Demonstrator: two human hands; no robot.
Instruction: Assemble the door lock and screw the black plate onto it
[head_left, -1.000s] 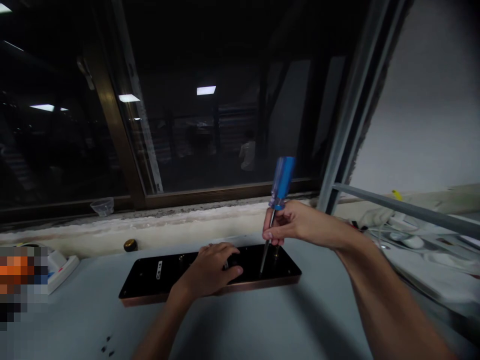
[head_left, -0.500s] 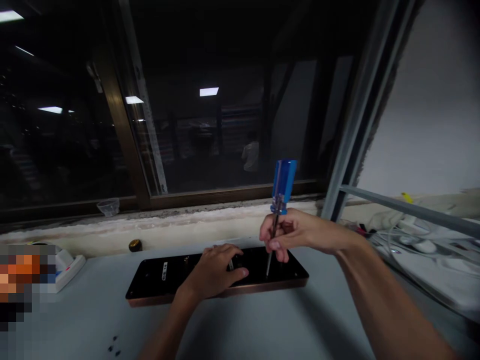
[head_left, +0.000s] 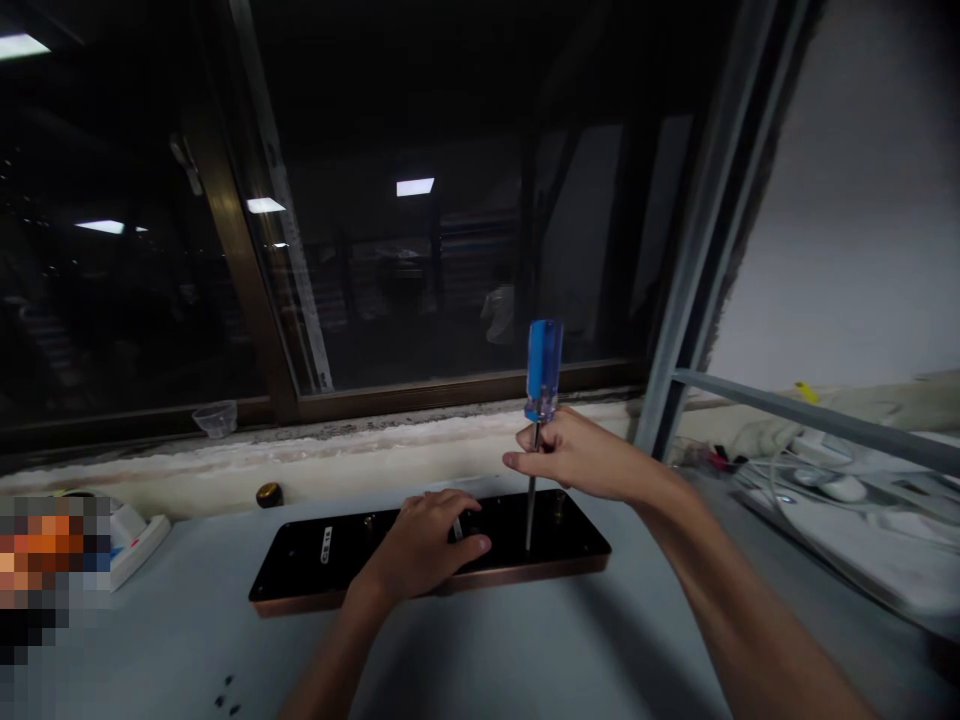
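Note:
A long black panel with a copper-coloured edge [head_left: 315, 565] lies flat on the grey table [head_left: 525, 650]. My left hand [head_left: 427, 545] rests palm-down on the panel's middle, fingers curled over a small metal part. My right hand [head_left: 581, 455] pinches the shaft of a blue-handled screwdriver [head_left: 541, 370] just below the handle. The screwdriver stands nearly upright, its tip on the panel's right part. A white label [head_left: 326, 545] shows on the panel's left part.
Several small dark screws [head_left: 225, 695] lie on the table at the front left. A white box [head_left: 135, 530] and a small round cap [head_left: 268, 494] sit at the back left. A clear cup [head_left: 215, 418] stands on the window sill. Cables and white devices [head_left: 825, 490] crowd the right.
The screwdriver has swung from a rightward lean to nearly upright. My right hand's fingers have shifted on the shaft. My left hand stays on the panel.

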